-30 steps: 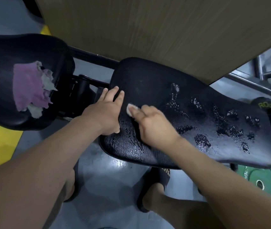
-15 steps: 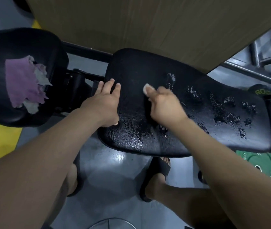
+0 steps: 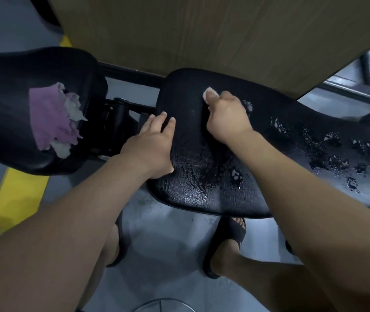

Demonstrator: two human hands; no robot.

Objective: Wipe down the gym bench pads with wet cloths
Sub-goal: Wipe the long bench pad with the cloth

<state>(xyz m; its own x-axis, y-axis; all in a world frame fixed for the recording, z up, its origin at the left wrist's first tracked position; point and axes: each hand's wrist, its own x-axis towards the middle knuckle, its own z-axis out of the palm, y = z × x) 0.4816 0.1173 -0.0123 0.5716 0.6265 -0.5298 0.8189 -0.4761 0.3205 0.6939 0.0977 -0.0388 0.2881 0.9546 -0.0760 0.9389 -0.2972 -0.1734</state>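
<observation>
Gripping a white cloth in the curled right hand, pressing it onto the far part of the black bench pad, centre frame. Resting the left hand flat, fingers straight and holding nothing, on that pad's left edge. Glistening with wet patches towards the right. Showing a purple cloth spread on a second pad at left.

The long bench pad is black, glossy with wet streaks and darker blotches toward three o'clock. At nine o'clock a second black pad carries a purple cloth edged in pale grey. A white cloth shows near centre. There is a yellow stripe on the grey floor at eight o'clock.
</observation>
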